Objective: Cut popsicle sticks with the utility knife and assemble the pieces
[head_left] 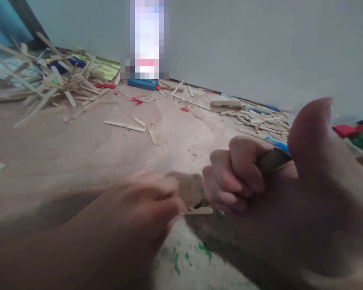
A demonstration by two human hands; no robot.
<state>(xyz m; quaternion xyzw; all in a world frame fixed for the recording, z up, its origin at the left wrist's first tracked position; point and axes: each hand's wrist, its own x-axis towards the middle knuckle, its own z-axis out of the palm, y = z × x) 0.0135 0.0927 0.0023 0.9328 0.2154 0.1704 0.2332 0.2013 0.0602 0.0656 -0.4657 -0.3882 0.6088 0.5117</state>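
Note:
My left hand [153,199] is closed round one end of a flat wooden craft stick [204,211], low in the middle of the view. The stick's rounded free end points right. My right hand [248,181] is wrapped round a tool with a dark handle [275,159], its thumb raised. A thin dark tip [197,206] shows beyond the lower fingers and meets or overlaps the stick; whether it touches I cannot tell. Most of the tool is hidden in the fist, so its kind is unclear. Below the hands lies a pale surface with green paint marks [177,257].
A tangled heap of craft sticks [60,82] rises at the back left. A flatter pile of sticks [264,121] lies at the right. Loose sticks [124,126], red scraps [137,99] and a blue box [142,83] lie along the table [87,149] before a grey wall [245,44].

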